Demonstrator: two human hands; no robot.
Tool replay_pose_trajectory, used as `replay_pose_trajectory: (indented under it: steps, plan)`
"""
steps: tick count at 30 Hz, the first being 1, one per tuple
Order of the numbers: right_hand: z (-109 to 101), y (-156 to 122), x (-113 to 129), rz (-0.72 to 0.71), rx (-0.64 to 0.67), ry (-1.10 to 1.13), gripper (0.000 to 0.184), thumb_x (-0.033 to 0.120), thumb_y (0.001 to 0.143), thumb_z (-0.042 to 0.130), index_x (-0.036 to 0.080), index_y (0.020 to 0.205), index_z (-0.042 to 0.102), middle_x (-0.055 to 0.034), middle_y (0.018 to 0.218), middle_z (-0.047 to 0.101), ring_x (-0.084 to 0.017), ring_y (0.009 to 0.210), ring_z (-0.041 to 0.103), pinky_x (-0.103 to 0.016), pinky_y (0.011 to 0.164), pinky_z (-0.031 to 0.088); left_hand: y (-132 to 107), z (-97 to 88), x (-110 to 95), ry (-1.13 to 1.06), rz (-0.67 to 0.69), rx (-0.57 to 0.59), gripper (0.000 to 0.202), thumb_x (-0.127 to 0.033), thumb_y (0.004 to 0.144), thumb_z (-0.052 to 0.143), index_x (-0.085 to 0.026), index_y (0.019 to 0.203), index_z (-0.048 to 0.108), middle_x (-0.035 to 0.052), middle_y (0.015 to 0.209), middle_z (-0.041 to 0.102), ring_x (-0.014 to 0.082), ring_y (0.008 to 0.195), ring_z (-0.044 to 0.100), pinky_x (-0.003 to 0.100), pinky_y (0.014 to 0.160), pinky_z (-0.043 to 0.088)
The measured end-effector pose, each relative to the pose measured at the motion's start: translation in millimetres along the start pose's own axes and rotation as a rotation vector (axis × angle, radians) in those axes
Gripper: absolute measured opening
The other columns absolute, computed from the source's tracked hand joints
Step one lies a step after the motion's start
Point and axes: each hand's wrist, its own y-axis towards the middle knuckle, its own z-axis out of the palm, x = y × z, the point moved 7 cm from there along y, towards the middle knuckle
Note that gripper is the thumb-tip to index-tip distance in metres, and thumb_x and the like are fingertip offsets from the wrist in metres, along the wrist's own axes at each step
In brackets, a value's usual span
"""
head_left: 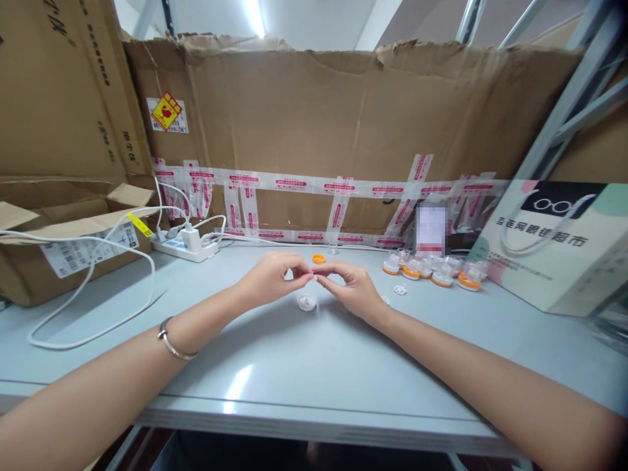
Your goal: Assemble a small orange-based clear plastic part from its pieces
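We observe the left hand (pixel 269 278) and right hand (pixel 357 289) meeting above the grey table (pixel 245 353), thumbs and forefingers pinched on a tiny white piece (pixel 314 277) too small to identify, with a white round part (pixel 307 303) and orange ring (pixel 318 259) lying near them.
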Motion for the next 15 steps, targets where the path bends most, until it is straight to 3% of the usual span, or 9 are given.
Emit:
replay_pose_trajectory:
  steps: [8, 15]
  plan:
    - [-2.4, -2.7, 7.9, -0.024, -0.031, 0.022, 0.020, 0.024, 0.077, 0.056, 0.022, 0.093, 0.068, -0.0027, 0.087, 0.070, -0.018, 0.085, 0.063, -0.034, 0.082, 0.048, -4.3, -2.6, -4.2, 0.084, 0.001, -0.072, 0.017, -0.025, 0.081, 0.049, -0.017, 0.078, 0.065, 0.0013, 0.070, 0.062, 0.0100, 0.064, 0.054, 0.020, 0.059, 0.042]
    - [-1.7, -2.1, 6.0, -0.027, 0.010, -0.052, 0.016, 0.023, 0.078, 0.055, 0.020, 0.087, 0.068, -0.0035, 0.084, 0.069, -0.017, 0.079, 0.063, -0.031, 0.076, 0.049, -2.1, 3.4, 8.9, 0.009, -0.115, 0.067, 0.019, -0.029, 0.081, 0.050, -0.017, 0.079, 0.065, 0.0007, 0.072, 0.064, 0.0102, 0.063, 0.053, 0.021, 0.060, 0.040]
